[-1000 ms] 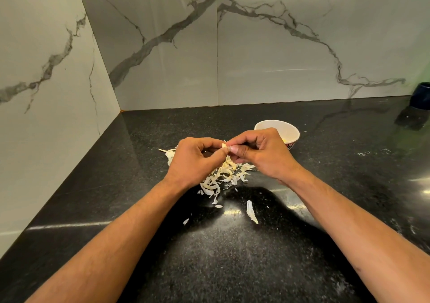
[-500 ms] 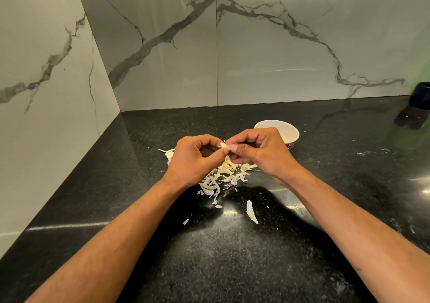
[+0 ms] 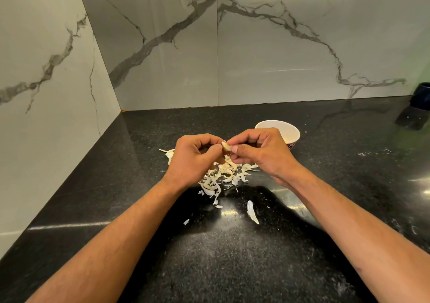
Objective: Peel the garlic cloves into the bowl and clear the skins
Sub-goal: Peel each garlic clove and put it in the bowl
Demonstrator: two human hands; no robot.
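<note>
- Head view: your left hand (image 3: 193, 161) and right hand (image 3: 260, 154) both keep a narrow pinching grip on one garlic clove (image 3: 226, 146), above the skins (image 3: 223, 174).
- Skins lie uncleared on the bench (image 3: 232, 256); the bowl (image 3: 278, 126) just beyond your right hand holds something yellowish, so you look midway.

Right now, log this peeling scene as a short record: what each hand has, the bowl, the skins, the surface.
left hand: pinches garlic clove
right hand: pinches the same clove
bowl: white, behind right hand, contents mostly hidden
skins: loose pile under the hands, a few strays nearer the person
countertop: black, speckled
</note>
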